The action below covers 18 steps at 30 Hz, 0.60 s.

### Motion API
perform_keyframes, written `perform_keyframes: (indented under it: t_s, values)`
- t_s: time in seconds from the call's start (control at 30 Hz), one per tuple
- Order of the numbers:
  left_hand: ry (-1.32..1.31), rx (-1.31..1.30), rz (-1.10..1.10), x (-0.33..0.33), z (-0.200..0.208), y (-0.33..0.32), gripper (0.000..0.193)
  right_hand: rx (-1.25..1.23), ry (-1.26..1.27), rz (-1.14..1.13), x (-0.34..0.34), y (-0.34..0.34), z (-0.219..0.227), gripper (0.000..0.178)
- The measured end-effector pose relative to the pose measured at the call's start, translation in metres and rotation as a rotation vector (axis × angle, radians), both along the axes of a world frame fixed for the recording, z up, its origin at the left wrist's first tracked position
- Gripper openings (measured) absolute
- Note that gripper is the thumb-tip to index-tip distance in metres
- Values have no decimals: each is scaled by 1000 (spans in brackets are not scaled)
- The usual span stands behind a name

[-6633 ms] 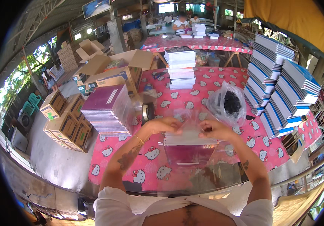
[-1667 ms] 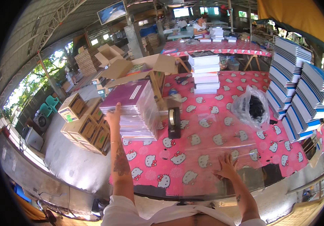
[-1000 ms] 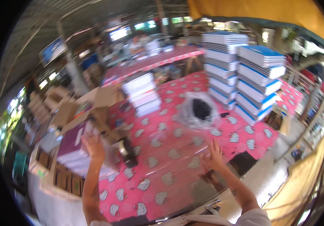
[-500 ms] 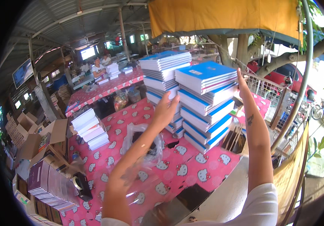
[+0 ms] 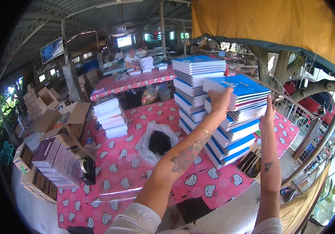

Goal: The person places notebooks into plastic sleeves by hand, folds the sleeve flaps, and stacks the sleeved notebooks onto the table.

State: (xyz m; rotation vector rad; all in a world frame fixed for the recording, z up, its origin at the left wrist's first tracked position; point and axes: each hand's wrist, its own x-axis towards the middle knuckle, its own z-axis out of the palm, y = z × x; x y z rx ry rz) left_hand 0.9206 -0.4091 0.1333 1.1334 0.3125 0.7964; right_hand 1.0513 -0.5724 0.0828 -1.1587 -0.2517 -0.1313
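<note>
A tall stack of blue-covered spiral notebooks stands on the pink patterned tablecloth, its bundles laid in alternating directions. My left hand grips the top bundle of notebooks at its near left corner, the thumb lying toward the blue cover. Against the right side of that same bundle, my right hand presses with its fingers pointing up; part of them is hidden behind the edge. The bundle sits slightly askew on the pile. Just behind and to the left rises a second, taller stack of similar notebooks.
A clear plastic bag with black contents lies mid-table. At left are a white book stack, purple books, a tape dispenser and open cardboard boxes. Dark slatted pieces lie right of the stack. People work farther back.
My left hand has moved up from the stack's left side to the top bundle. My right hand stays at the right side. The view has turned left, so the scene sits farther right.
</note>
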Motion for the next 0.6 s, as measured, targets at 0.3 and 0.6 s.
perform_keyframes:
  t_s: [0.3,0.6]
  values:
    - [-319,730,290,-88,-65,-83,98,392,267,657,-87,-39,13,77]
    - [-35,81,-525,-328,-121,88,80,262,180,570,-293,-49,-90,67]
